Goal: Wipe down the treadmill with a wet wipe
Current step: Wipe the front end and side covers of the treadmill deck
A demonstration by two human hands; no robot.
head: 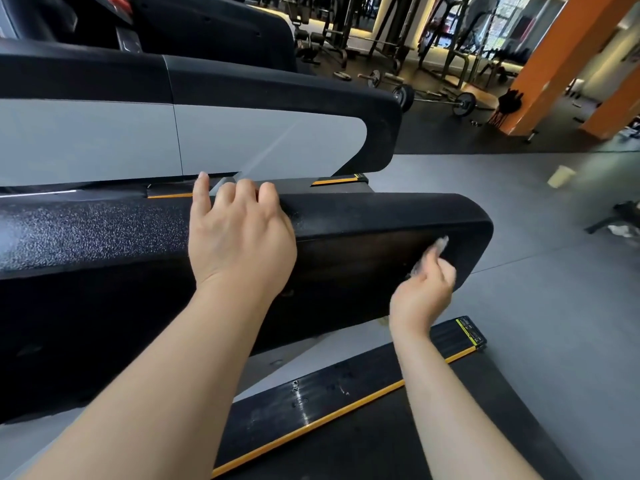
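Note:
The treadmill's black side handrail runs across the middle of the head view, its top textured and its inner face smooth and dark. My left hand rests on the rail's top, fingers curled over its far edge. Lower right, my right hand holds a crumpled white wet wipe and presses it against the rail's inner face near its rounded end. Below lies the treadmill's black side step with an orange stripe, beside the belt.
A second treadmill with a grey and black side panel stands just beyond the rail. Grey floor lies to the right. Weight racks and barbells fill the back, with an orange pillar at the far right.

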